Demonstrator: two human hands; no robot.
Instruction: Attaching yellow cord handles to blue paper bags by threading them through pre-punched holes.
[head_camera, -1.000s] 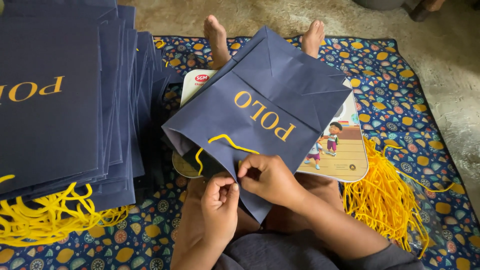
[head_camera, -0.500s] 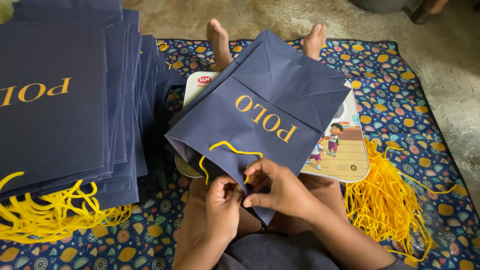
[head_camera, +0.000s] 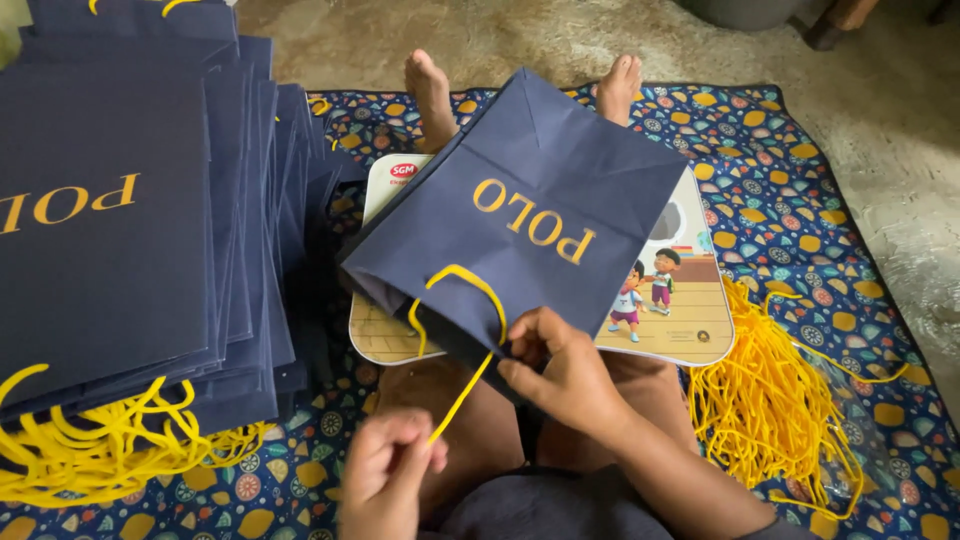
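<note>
On lap: navy bag (head_camera: 520, 240); yellow cord (head_camera: 462, 395)

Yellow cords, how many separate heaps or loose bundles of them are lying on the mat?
2. One heap of yellow cords lies at the right on the patterned mat, beside the picture board. The other mass trails from the stacked navy bags at left. More may be hidden.

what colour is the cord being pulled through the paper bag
Yellow: the cord runs from the navy paper bag to the left hand, clearest in the head view.
</note>
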